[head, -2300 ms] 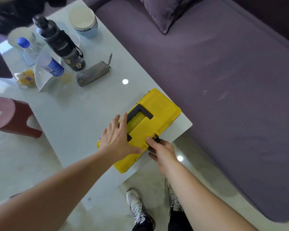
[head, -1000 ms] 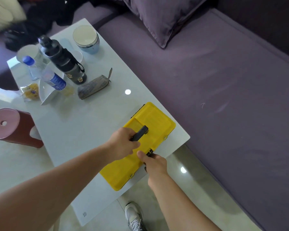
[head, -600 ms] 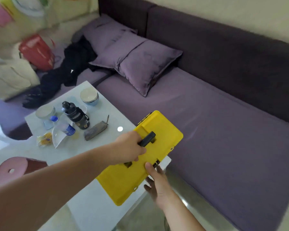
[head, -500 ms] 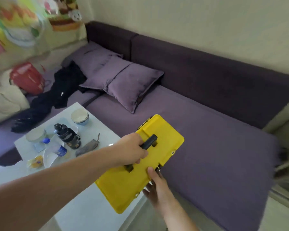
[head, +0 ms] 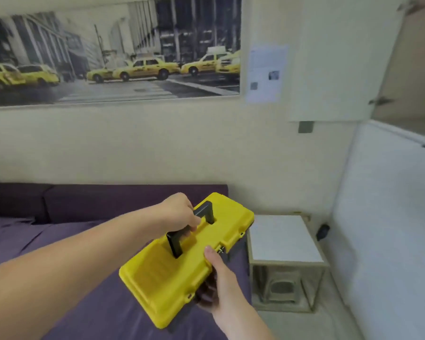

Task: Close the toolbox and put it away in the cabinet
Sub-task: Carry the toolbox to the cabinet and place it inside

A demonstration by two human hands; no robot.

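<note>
The yellow toolbox point(head: 167, 278) is closed and held in the air in front of me, above the purple sofa. My left hand point(head: 179, 214) is wrapped around its black handle point(head: 204, 212). My right hand point(head: 219, 280) supports the box from its near right side and underside, thumb on the lid edge by a latch. A white cabinet point(head: 388, 217) stands at the right, and an open cabinet door point(head: 341, 69) with hinges shows at the upper right.
The purple sofa point(head: 47, 241) fills the lower left. A small white-topped side table point(head: 282, 239) with a stool under it stands between sofa and cabinet. A large taxi picture point(head: 113, 50) and a paper sheet point(head: 266, 72) hang on the wall.
The toolbox has been lifted off the coffee table by its handle and carried upward. My view has swung up and right, from the table toward the wall, side table and cabinet.
</note>
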